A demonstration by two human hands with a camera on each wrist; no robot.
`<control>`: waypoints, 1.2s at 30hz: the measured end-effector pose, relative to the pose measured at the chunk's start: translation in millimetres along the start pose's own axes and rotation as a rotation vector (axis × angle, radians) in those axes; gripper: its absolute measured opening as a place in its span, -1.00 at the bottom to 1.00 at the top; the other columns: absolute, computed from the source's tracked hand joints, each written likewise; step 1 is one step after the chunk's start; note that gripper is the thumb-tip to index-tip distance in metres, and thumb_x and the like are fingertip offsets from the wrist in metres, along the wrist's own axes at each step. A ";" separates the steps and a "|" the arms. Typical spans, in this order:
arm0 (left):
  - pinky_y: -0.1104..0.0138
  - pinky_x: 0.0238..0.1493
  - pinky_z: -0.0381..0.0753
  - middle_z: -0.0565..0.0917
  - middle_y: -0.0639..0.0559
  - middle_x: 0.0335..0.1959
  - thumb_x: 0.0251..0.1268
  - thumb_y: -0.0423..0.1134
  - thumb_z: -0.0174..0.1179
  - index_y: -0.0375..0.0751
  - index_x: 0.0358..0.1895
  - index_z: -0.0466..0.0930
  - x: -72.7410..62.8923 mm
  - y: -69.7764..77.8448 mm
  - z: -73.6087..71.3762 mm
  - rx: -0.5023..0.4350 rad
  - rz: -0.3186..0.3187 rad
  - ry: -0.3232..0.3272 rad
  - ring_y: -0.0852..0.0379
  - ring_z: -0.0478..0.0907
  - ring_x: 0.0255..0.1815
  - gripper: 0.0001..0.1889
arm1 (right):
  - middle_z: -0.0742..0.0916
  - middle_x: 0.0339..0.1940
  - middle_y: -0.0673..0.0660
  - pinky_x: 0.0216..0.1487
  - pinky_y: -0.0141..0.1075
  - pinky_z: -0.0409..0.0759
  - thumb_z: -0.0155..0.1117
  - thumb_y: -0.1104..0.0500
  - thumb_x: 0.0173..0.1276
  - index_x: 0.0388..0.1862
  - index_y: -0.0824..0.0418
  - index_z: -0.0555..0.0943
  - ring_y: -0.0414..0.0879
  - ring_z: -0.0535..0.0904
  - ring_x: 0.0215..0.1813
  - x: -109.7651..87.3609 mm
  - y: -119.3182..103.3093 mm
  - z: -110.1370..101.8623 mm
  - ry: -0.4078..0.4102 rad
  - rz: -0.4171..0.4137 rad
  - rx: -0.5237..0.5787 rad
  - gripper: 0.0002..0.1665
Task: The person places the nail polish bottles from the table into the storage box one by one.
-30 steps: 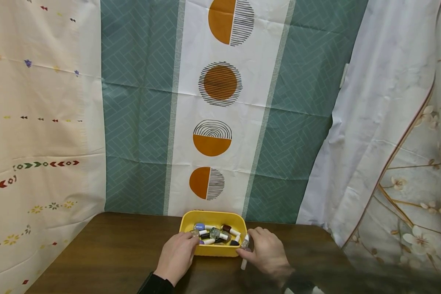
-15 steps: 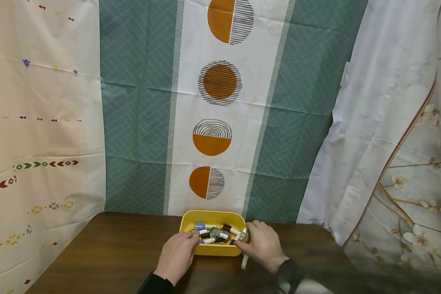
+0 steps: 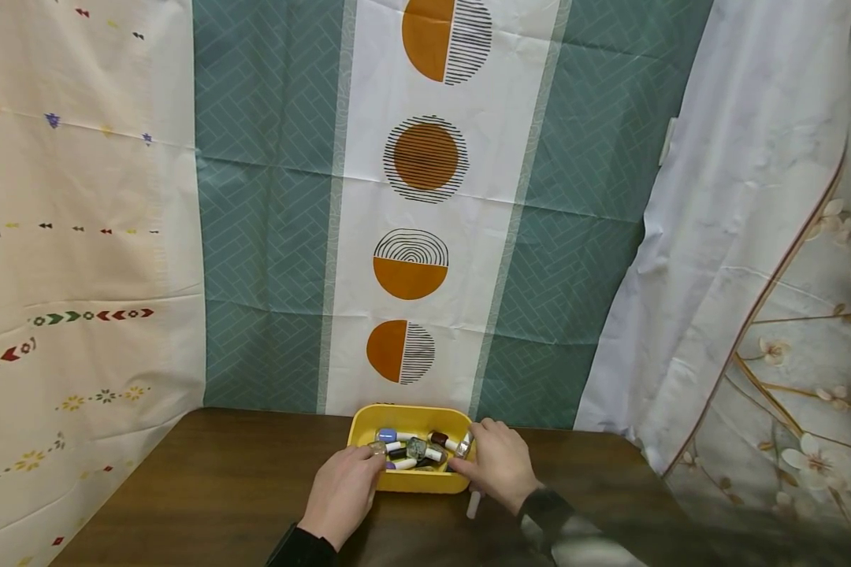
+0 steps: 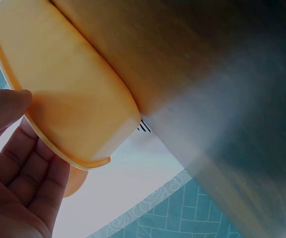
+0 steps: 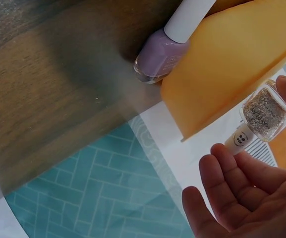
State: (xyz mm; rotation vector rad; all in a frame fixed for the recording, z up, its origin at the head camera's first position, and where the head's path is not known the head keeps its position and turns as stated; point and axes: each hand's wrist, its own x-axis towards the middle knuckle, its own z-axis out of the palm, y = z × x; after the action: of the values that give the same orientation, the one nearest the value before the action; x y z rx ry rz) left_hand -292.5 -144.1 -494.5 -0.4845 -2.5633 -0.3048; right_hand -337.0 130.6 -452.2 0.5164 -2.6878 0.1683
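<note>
A yellow plastic basket point(image 3: 425, 483) stands near the table's back edge, with several nail polish bottles lying jumbled inside. My left hand point(image 3: 343, 487) grips its left front rim, thumb outside and fingers over the edge, as the left wrist view shows. Over the basket's right end, my right hand point(image 3: 498, 466) pinches a glitter nail polish bottle point(image 5: 266, 113) with a white cap between thumb and fingers. On the table beside the basket's right front side lies a lilac nail polish bottle point(image 5: 160, 55); in the head view, only its white cap point(image 3: 473, 505) shows clearly below my right hand.
The brown wooden table point(image 3: 184, 488) reaches back to a hanging teal and white cloth point(image 3: 269, 362) just behind the basket. A cream patterned cloth point(image 3: 113, 346) hangs at left, and white and floral cloths point(image 3: 773, 370) at right.
My right hand has moved up and slightly left, carrying the glitter nail polish bottle from the basket's right rim to over its inside. My left hand stays on the rim.
</note>
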 end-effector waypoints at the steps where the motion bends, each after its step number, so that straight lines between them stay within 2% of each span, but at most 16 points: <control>1: 0.08 0.02 0.78 0.78 0.12 -0.20 0.35 -0.25 0.58 -0.01 -0.21 0.84 -0.1 0.0 0.0 0.000 0.002 0.001 0.09 0.69 -0.20 -0.91 | 0.67 -0.25 0.03 -0.10 -0.03 0.70 0.66 -0.30 0.28 0.03 0.24 0.77 0.02 0.64 -0.15 0.6 -0.1 0.5 -0.002 -0.003 -0.004 -0.31; 9: 0.10 0.00 0.78 0.77 0.12 -0.23 0.34 -0.26 0.59 0.00 -0.23 0.83 -1.8 -2.1 2.3 0.008 0.022 0.034 0.09 0.69 -0.20 -0.90 | 0.60 -0.33 0.00 -0.20 -0.09 0.62 0.70 -0.32 0.23 -0.06 0.19 0.75 -0.02 0.56 -0.24 7.9 -0.8 8.5 -0.036 0.000 -0.021 -0.34; 14: 0.10 0.00 0.78 0.77 0.13 -0.23 0.34 -0.27 0.59 0.00 -0.23 0.83 -2.8 -2.7 2.2 0.013 0.024 0.038 0.09 0.69 -0.20 -0.90 | 0.57 -0.36 -0.01 -0.26 -0.10 0.58 0.70 -0.32 0.23 -0.21 0.11 0.68 -0.02 0.54 -0.28 12.2 -4.1 12.5 -0.057 -0.013 0.004 -0.41; 19: 0.10 0.00 0.78 0.77 0.14 -0.22 0.32 -0.27 0.59 0.00 -0.23 0.84 -1.9 -1.9 0.4 0.000 0.033 0.047 0.09 0.69 -0.19 -0.89 | 0.56 -0.38 -0.01 -0.25 -0.09 0.56 0.70 -0.30 0.25 -0.28 0.09 0.66 -0.03 0.52 -0.30 15.8 -6.7 13.5 -0.083 -0.019 0.009 -0.44; 27: 0.16 -0.14 0.74 0.74 0.16 -0.27 0.30 -0.29 0.60 0.01 -0.28 0.80 -3.8 -2.7 3.2 0.007 0.063 0.114 0.10 0.67 -0.26 -0.86 | 0.56 -0.37 0.00 -0.21 -0.05 0.54 0.70 -0.24 0.28 -0.41 0.04 0.54 -0.01 0.48 -0.28 19.4 -10.3 9.7 -0.144 -0.049 0.014 -0.45; 36: 0.15 -0.13 0.75 0.74 0.16 -0.28 0.31 -0.28 0.60 0.01 -0.28 0.81 -3.0 -2.5 2.5 0.009 0.050 0.090 0.11 0.66 -0.26 -0.87 | 0.52 -0.44 0.00 -0.21 -0.06 0.47 0.71 -0.23 0.27 -0.51 0.04 0.50 0.01 0.39 -0.28 23.4 -16.5 3.9 -0.180 -0.045 -0.028 -0.41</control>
State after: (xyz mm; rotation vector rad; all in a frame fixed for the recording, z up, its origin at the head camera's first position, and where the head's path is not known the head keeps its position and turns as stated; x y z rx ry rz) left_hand -292.2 -146.4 -498.5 -0.5193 -2.4605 -0.2906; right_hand -352.2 106.9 -445.6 0.6094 -2.8453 0.0738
